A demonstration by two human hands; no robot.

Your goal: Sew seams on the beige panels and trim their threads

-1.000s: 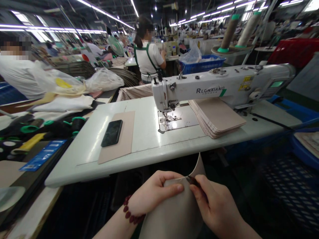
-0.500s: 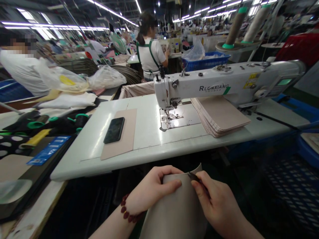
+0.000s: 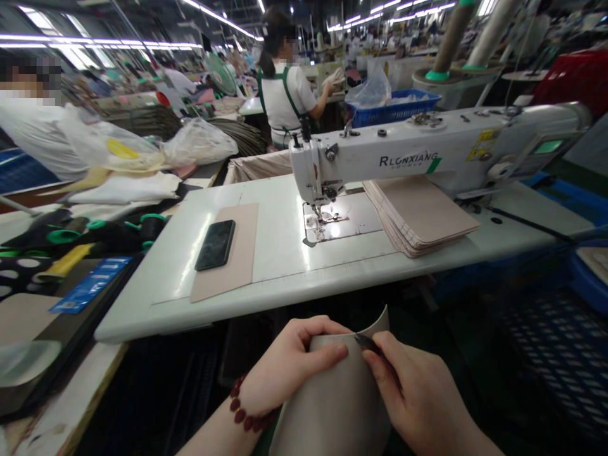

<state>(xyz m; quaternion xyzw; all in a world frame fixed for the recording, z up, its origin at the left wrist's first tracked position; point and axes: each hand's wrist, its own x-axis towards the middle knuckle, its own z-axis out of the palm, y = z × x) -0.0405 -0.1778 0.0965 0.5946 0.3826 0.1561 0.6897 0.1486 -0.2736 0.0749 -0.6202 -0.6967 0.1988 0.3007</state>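
Head camera view of a factory hall (image 3: 142,31) lined with strip lights, where a co-worker (image 3: 285,95) in a green-strapped apron stands at a far bench, beside a blue crate (image 3: 394,109) topped with a plastic bag. Another co-worker (image 3: 33,133), in a white top, stands at far left behind bulging plastic bags (image 3: 199,144). Nearer, a white table (image 3: 142,297) carries a RLONXIANG sewing machine (image 3: 408,152), with tall thread cones (image 3: 456,38) rising behind it. A thick stack of beige panels (image 3: 418,212) lies against the machine's arm, just right of the needle. A black phone (image 3: 215,245) rests on a single flat beige panel (image 3: 228,278) at the table's left.

Below the table's front edge, well apart from it, a person's two hands hold up a curved beige sheet (image 3: 337,405). The left hand (image 3: 289,367), wearing a red bead bracelet (image 3: 247,405), grips the sheet, its fingers (image 3: 323,329) curled over the top edge. The right hand (image 3: 418,392) closes its fingers (image 3: 380,364) around a small dark tool (image 3: 368,344), whose tip meets the sheet's upper edge.
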